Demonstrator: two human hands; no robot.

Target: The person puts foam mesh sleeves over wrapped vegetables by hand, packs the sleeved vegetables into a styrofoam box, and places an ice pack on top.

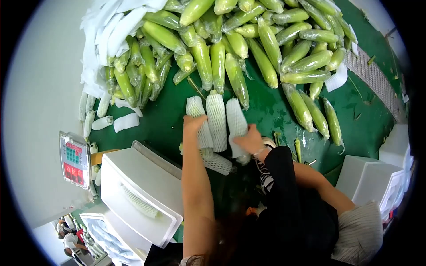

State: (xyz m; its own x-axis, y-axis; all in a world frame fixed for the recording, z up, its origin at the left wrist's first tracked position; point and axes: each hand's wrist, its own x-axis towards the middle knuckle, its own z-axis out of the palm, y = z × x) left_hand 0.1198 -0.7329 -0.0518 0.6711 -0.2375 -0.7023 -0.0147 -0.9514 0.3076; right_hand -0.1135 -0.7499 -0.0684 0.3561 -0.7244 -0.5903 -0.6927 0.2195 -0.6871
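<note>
My left hand (194,125) is closed around an ear of corn in a white foam net sleeve (202,133). Beside it, a second sleeved ear (216,119) lies upright in view between my hands. My right hand (249,141) grips the lower part of another sleeved ear (236,119), slightly tilted, its bottom end blurred. Below these lies one more netted ear (218,164), partly hidden by my left forearm. Just above my hands are film-wrapped green ears of corn (236,80) without sleeves.
A large heap of film-wrapped corn (266,44) covers the back of the green floor (155,124). White foam sleeves (106,40) are stacked at upper left. A scale display (75,159) and white foam box (133,190) stand left; more white boxes (368,177) stand right. A shoe (265,173) is beside my right hand.
</note>
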